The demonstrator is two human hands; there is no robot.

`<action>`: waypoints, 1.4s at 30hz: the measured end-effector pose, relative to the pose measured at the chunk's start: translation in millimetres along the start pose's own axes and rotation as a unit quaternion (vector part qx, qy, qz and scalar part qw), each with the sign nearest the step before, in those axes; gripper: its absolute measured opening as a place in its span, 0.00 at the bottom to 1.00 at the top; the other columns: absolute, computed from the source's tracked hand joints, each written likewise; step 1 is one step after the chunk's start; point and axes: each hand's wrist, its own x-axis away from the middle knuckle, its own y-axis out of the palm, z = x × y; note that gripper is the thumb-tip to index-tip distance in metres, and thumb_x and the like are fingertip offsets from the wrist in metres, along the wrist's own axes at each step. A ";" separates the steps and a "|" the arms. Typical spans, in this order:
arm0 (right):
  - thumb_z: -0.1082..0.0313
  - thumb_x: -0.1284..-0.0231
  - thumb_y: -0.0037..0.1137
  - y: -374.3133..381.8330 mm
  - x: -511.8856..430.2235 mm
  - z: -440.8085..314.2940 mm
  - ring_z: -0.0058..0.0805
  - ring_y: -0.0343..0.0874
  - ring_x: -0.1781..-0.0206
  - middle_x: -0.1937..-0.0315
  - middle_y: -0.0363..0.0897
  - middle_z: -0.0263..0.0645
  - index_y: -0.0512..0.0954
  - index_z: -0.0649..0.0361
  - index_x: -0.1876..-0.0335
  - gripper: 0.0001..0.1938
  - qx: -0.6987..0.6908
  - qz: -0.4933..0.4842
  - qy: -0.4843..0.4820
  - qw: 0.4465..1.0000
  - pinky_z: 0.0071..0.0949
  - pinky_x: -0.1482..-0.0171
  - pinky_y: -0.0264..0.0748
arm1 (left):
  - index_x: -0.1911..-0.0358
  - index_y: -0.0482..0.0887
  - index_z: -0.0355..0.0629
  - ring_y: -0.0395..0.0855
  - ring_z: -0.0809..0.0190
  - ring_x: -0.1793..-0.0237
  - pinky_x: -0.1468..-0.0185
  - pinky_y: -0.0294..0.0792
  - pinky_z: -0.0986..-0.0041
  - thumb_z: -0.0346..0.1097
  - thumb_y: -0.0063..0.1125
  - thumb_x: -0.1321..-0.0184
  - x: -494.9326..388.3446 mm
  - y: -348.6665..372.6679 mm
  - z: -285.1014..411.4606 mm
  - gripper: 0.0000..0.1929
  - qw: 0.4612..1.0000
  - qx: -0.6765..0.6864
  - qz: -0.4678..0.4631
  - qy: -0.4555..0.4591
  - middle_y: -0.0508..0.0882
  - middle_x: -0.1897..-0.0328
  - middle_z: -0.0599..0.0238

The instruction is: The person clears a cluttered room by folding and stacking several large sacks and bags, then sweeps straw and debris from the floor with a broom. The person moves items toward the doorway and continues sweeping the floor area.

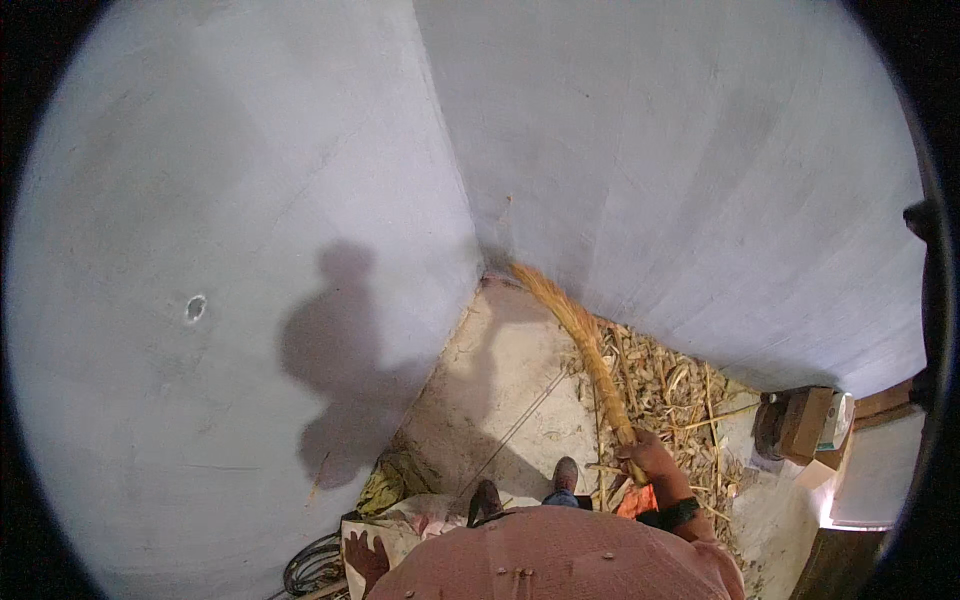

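Observation:
My right hand (646,454) grips a straw hand broom (592,352) near its bound handle end. The broom's bristle tip reaches toward the corner where two grey walls meet, close to the base of the right-hand wall (675,187). Dry husks and stalks (660,375) lie in a heap on the floor under and to the right of the broom. At the lower left my left hand (367,556) has its fingers spread over a whitish sack or box (401,525). Whether it presses on that surface, I cannot tell.
Black coiled cable (311,564) lies by the left wall (150,187). A crumpled yellow-green bag (381,487) sits at that wall's foot. Cardboard boxes (806,424) stand against the right wall. Something orange (637,501) shows beneath my right wrist. A thin line crosses the pale floor (517,337).

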 end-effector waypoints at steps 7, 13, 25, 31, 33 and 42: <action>0.74 0.52 0.57 2.3 9.6 -86.1 0.25 0.75 0.82 0.75 0.77 0.37 0.70 0.69 0.50 0.20 -0.202 -0.080 -0.036 0.975 0.22 0.80 0.72 | 0.55 0.80 0.37 0.69 0.43 0.42 0.37 0.58 0.52 0.49 0.54 0.42 -27.0 28.4 4.4 0.21 0.998 0.052 0.007 0.015 0.77 0.48 0.45; 0.75 0.53 0.59 41.9 -103.6 -70.0 0.29 0.73 0.83 0.78 0.76 0.40 0.73 0.69 0.57 0.16 -0.011 -0.004 -0.076 0.997 0.28 0.80 0.72 | 0.52 0.79 0.39 0.64 0.44 0.38 0.36 0.57 0.53 0.49 0.55 0.42 1.5 56.2 -32.1 0.22 0.980 0.193 0.042 0.004 0.73 0.42 0.46; 0.67 0.48 0.58 126.0 -240.4 35.2 0.32 0.74 0.82 0.81 0.76 0.39 0.77 0.63 0.71 0.07 0.175 -0.035 -0.312 0.933 0.31 0.79 0.72 | 0.54 0.78 0.39 0.72 0.43 0.49 0.46 0.64 0.54 0.45 0.55 0.44 36.4 24.7 -99.3 0.19 0.997 -0.076 -0.024 -0.006 0.78 0.53 0.47; 0.69 0.46 0.55 68.8 -195.8 44.9 0.32 0.73 0.83 0.84 0.72 0.39 0.75 0.63 0.72 0.06 -0.473 -0.110 0.116 0.867 0.27 0.82 0.70 | 0.55 0.78 0.38 0.72 0.42 0.51 0.48 0.64 0.54 0.44 0.55 0.44 -19.0 17.7 -53.9 0.19 0.992 -0.053 -0.051 0.102 0.78 0.55 0.47; 0.69 0.45 0.54 34.6 -172.8 47.9 0.32 0.73 0.84 0.84 0.72 0.39 0.73 0.63 0.74 0.07 -0.520 -0.078 0.098 0.845 0.27 0.83 0.68 | 0.55 0.78 0.38 0.72 0.42 0.52 0.49 0.65 0.54 0.44 0.55 0.45 -33.2 12.1 -37.9 0.19 0.988 -0.051 -0.056 0.138 0.77 0.55 0.47; 0.63 0.43 0.50 -136.2 5.4 136.7 0.30 0.68 0.79 0.75 0.75 0.37 0.76 0.63 0.67 0.10 -0.457 0.185 0.097 0.865 0.33 0.77 0.65 | 0.57 0.78 0.37 0.72 0.42 0.55 0.52 0.65 0.54 0.43 0.55 0.46 -99.0 -7.2 71.5 0.18 0.944 -0.062 -0.070 0.317 0.77 0.58 0.47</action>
